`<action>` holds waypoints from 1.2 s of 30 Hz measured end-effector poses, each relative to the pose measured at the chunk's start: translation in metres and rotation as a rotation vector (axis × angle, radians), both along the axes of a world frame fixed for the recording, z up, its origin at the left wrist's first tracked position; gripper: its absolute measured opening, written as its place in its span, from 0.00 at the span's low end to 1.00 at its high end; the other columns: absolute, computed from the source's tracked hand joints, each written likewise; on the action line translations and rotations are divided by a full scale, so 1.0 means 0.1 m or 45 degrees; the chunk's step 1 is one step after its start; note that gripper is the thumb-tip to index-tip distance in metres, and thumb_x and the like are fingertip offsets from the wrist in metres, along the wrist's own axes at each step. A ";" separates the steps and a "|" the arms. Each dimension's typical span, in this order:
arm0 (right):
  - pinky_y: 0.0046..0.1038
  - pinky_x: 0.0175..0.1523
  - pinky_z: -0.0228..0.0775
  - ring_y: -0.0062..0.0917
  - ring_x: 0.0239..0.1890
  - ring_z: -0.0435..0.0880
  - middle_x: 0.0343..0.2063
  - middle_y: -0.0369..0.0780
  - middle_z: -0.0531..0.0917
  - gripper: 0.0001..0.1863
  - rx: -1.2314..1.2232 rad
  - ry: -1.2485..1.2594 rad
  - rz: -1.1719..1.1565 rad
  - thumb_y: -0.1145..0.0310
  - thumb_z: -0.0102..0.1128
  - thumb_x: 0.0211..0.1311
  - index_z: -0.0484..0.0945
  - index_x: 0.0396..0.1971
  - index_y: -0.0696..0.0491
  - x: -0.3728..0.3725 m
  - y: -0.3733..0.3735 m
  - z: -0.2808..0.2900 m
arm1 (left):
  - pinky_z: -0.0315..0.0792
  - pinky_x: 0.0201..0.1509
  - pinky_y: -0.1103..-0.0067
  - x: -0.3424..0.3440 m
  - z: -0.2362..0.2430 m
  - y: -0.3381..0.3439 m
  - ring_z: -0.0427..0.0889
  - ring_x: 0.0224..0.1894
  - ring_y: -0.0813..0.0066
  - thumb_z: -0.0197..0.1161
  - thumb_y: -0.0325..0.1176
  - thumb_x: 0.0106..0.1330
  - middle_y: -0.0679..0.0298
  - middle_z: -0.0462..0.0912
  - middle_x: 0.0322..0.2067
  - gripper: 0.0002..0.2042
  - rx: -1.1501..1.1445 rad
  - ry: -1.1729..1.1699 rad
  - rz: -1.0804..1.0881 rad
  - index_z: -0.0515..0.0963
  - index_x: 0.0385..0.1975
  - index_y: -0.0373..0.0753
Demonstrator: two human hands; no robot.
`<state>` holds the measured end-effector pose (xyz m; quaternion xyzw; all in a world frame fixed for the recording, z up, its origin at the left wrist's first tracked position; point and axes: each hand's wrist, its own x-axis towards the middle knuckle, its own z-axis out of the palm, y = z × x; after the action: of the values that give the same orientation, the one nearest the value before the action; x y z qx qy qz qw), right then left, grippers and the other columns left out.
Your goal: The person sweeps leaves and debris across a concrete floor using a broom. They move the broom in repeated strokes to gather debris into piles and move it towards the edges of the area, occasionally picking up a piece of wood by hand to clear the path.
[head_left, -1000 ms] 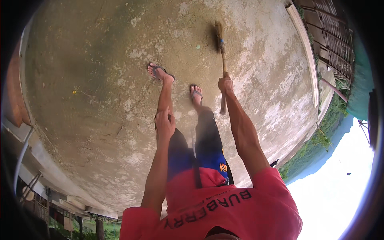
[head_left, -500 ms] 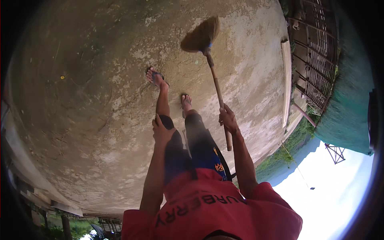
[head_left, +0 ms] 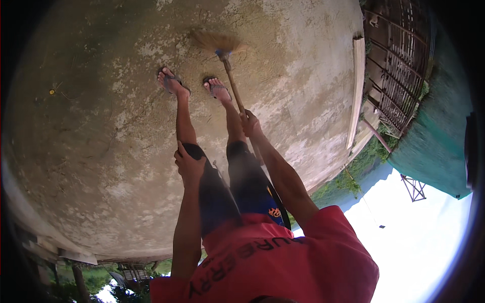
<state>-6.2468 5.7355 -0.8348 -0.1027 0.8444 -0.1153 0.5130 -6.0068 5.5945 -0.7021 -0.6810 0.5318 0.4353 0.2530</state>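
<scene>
My right hand [head_left: 250, 124] is closed around the wooden handle of a broom [head_left: 230, 81], whose lower end runs behind my forearm. The fan-shaped brown bristles [head_left: 214, 41] meet the ground just beyond my right foot and look smeared by motion; a blue binding joins them to the handle. My left hand [head_left: 190, 164] rests on my left knee with its fingers apart, holding no tool. Below the knees my legs are bare, and grey flip-flops [head_left: 174, 81] are on my feet.
Worn, patchy concrete ground [head_left: 101, 141] spreads around me. A small yellow thing [head_left: 51, 92] lies at the left. Along the right run a pale raised edge [head_left: 356, 91], a wooden slatted fence [head_left: 394, 65] and green sheeting [head_left: 434, 151]. Posts [head_left: 81, 283] stand at the lower left.
The broom has swept leftward, its bristles now flared near my right foot. My right hand has moved left and farther out with it. My left hand stays on the knee.
</scene>
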 end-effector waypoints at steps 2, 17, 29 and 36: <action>0.31 0.30 0.68 0.30 0.29 0.74 0.29 0.43 0.76 0.24 -0.282 -0.083 0.053 0.54 0.48 0.68 0.69 0.58 0.53 0.02 -0.37 0.27 | 0.67 0.60 0.57 -0.02 -0.02 0.18 0.68 0.58 0.43 0.72 0.41 0.44 0.42 0.66 0.55 0.49 0.008 -0.050 0.011 0.50 0.68 0.42; 0.23 0.14 0.59 0.17 0.11 0.66 0.14 0.32 0.67 0.11 -0.001 -0.304 -0.523 0.60 0.46 0.70 0.67 0.47 0.47 -0.06 -0.92 0.26 | 0.68 0.57 0.53 -0.29 0.07 0.04 0.67 0.57 0.37 0.70 0.46 0.47 0.40 0.63 0.56 0.47 -0.067 -0.189 0.204 0.52 0.66 0.39; 0.19 0.23 0.63 0.15 0.20 0.67 0.24 0.32 0.72 0.27 -0.328 -0.582 0.370 0.62 0.44 0.71 0.58 0.66 0.55 0.74 -3.43 0.89 | 0.68 0.56 0.52 -0.09 -0.03 -0.73 0.70 0.55 0.39 0.65 0.40 0.52 0.42 0.70 0.51 0.36 -0.094 -0.040 0.482 0.59 0.61 0.38; 0.28 0.13 0.58 0.23 0.10 0.66 0.19 0.36 0.70 0.16 0.256 -0.665 0.716 0.67 0.51 0.65 0.67 0.52 0.52 0.40 -3.77 1.08 | 0.71 0.53 0.54 -0.20 -0.23 -1.23 0.74 0.49 0.41 0.67 0.34 0.50 0.43 0.73 0.47 0.37 -0.187 -0.290 0.733 0.60 0.62 0.39</action>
<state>-6.2069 5.3584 -0.7271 -0.2466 0.6314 0.0908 0.7295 -6.0273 5.4713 -0.7247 -0.8643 0.3155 0.3703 0.1274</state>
